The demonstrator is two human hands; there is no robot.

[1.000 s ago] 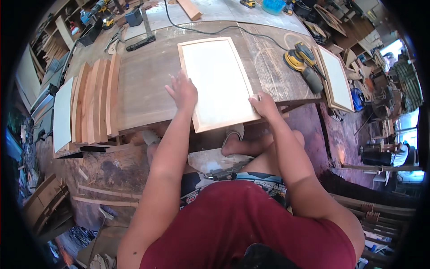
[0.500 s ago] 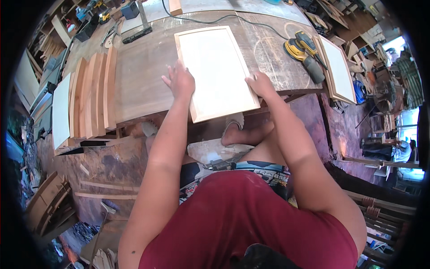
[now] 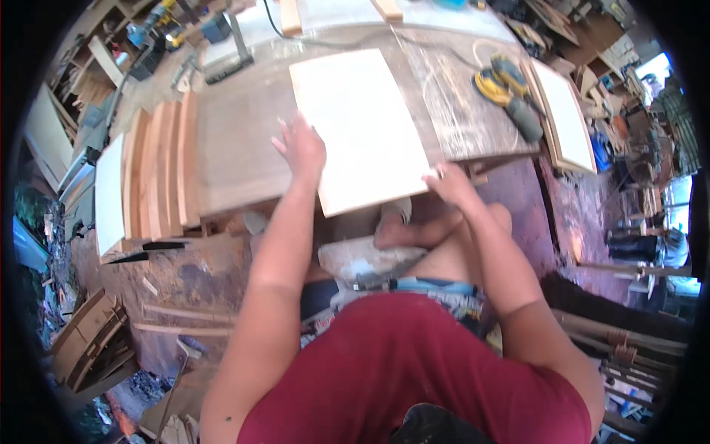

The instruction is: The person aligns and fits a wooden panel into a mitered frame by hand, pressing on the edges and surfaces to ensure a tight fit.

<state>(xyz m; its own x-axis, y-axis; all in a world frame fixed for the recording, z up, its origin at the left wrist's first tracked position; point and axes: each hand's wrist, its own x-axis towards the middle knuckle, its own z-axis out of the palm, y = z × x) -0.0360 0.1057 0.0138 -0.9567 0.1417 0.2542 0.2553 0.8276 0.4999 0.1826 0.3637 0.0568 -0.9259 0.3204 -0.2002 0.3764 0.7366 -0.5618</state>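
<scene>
A white rectangular panel (image 3: 362, 126) lies tilted on the workbench, its lower end overhanging the near edge. Against the panel's left edge rests my left hand (image 3: 303, 152), with fingers spread. My right hand (image 3: 450, 185) has its fingers closed at the lower right corner, slightly blurred. Several light wooden boards (image 3: 159, 163) stand side by side on the left of the bench. At the right is a yellow and black power sander (image 3: 503, 87).
The brown workbench (image 3: 244, 140) spans the space ahead. A dark cable (image 3: 318, 43) crosses its far side. A framed white panel (image 3: 566, 115) leans at the right end, and a white panel (image 3: 109, 196) stands at the left. Wood strips (image 3: 181, 329) lie on the floor.
My right hand has slid down from the panel's right side to its lower corner. The panel's wooden border, plain before, no longer shows clearly. The whole view has shifted slightly.
</scene>
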